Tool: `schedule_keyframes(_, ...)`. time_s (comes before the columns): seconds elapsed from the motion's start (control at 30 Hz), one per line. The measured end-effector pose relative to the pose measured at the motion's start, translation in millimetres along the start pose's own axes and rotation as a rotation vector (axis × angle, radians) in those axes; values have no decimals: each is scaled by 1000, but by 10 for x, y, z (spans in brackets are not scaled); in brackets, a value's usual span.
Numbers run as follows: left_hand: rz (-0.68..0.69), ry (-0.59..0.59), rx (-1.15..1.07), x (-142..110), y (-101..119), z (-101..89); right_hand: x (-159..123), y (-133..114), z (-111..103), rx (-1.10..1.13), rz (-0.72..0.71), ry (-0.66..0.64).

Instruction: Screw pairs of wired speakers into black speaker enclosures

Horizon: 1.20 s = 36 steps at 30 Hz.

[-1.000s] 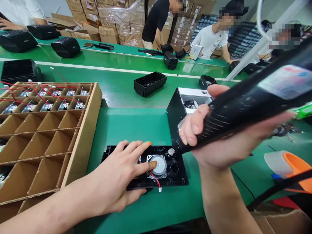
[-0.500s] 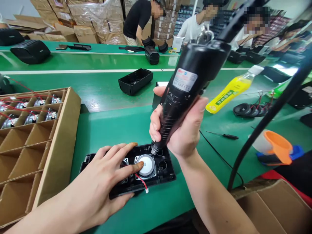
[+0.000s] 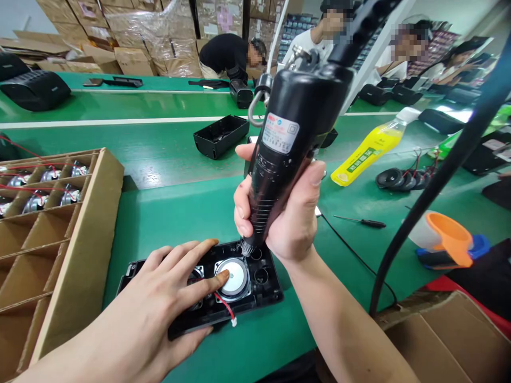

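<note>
Right hand (image 3: 285, 213) is clenched around the black electric screwdriver (image 3: 287, 143), held nearly upright, its tip down on the far edge of the black panel (image 3: 263, 290), just beyond the round speaker driver (image 3: 235, 277). Left hand (image 3: 159, 308) lies flat and spread on that same panel, gripping nothing, with the index fingertip (image 3: 223, 274) pressing on the near-left rim of the silver driver. A red wire with a white plug (image 3: 232, 321) trails off the driver toward the person, just right of the left thumb. The panel sits on the green bench (image 3: 179, 213), directly under both hands. Left of the left hand stands a cardboard divider tray (image 3: 91, 223), with more drivers in its far cells. Off to the right of the right hand: a yellow bottle (image 3: 371, 151) lying tilted, a small screwdriver (image 3: 361, 222), an orange funnel (image 3: 449, 239). Beyond the tool, an open black housing (image 3: 219, 135).
</note>
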<state>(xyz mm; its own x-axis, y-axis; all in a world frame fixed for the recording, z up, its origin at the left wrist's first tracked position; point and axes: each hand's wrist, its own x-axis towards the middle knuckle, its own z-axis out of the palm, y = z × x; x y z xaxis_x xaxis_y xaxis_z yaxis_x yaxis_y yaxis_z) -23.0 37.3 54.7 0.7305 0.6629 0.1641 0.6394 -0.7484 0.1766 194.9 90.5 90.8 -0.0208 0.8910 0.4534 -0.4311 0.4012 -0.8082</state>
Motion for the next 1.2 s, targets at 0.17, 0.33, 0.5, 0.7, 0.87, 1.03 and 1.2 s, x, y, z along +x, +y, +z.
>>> schedule_keyframes(0.17, -27, -45, -79, -55, -36, -57, 6, -4, -29, 24, -2, -8)
schedule_keyframes(0.33, -102, -50, -135, 159, 9, -104, -3, -25, -93, 87, -14, -55)
schedule_keyframes(0.5, -168, -90, -82, 359, 124, -3, 11, -15, -101, 142, -23, -21)
schedule_keyframes(0.7, -185, -81, -112, 380, 108, 84, 32, 28, -109, 148, -97, -77)
schedule_keyframes(0.87, -201, -49, -118, 370, 116, 98, 22, -10, -106, 146, -23, -49)
schedule_keyframes(1.03, -193, -2, -118, 372, 139, 104, 19, -12, -106, 156, -38, -62)
schedule_keyframes(1.2, -182, 4, -111, 366, 132, 115, 40, 46, -120, 168, -58, -74)
